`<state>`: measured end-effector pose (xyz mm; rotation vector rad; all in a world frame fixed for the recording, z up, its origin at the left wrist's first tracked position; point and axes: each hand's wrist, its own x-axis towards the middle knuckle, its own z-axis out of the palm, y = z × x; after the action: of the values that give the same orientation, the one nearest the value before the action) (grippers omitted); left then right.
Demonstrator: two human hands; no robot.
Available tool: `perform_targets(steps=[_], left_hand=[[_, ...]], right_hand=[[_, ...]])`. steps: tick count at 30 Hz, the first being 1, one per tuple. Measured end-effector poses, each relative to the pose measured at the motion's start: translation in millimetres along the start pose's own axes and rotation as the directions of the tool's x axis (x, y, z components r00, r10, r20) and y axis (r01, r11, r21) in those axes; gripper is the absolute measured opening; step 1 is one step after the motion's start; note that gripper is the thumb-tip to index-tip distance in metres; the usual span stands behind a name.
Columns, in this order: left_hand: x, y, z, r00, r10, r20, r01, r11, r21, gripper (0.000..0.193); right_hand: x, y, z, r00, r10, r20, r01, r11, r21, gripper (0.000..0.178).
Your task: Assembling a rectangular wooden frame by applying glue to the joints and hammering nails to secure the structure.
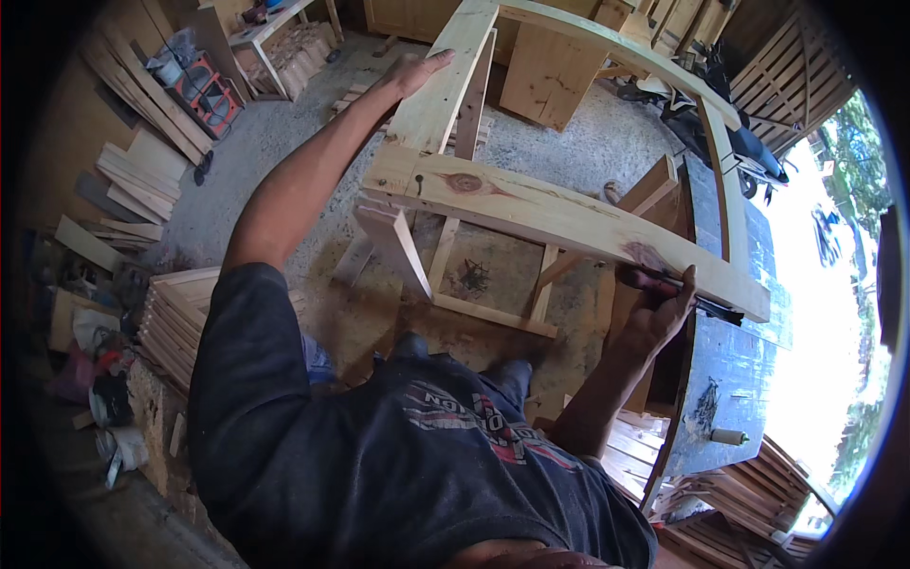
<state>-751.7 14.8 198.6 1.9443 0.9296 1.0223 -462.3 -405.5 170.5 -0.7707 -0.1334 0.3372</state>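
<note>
A large pale wooden frame lies in front of me, its near rail marked with dark knots. My left hand is closed over the outer edge of the frame's left rail, its fingers partly hidden. Under the right end of the near rail, my right hand grips a long dark tool with a reddish-brown handle. The tool's slim black part runs right along the rail's lower edge; its exact kind I cannot make out.
The frame's right end is over a worn blue-grey bench, with a small cylinder on it. Wooden stands are under the frame. Dark nails or screws lie on the floor below. Stacked boards lean at left; a motorbike stands far right.
</note>
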Motion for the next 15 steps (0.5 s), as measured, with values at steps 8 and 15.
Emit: perform_targets(steps=[8,15], left_hand=[[1,-62,-37,0.99,-0.135,0.05,0.118,0.96,0.254,0.078],[-13,-67,-54,0.954,-0.219,0.205,0.222,0.975,0.01,0.066]], right_hand=[[-22,33,-2,0.983,0.169,0.076,-0.166,0.985,-0.052,0.048],[-43,57,2,0.986,0.146,0.076,-0.142,0.988,-0.056,0.053]])
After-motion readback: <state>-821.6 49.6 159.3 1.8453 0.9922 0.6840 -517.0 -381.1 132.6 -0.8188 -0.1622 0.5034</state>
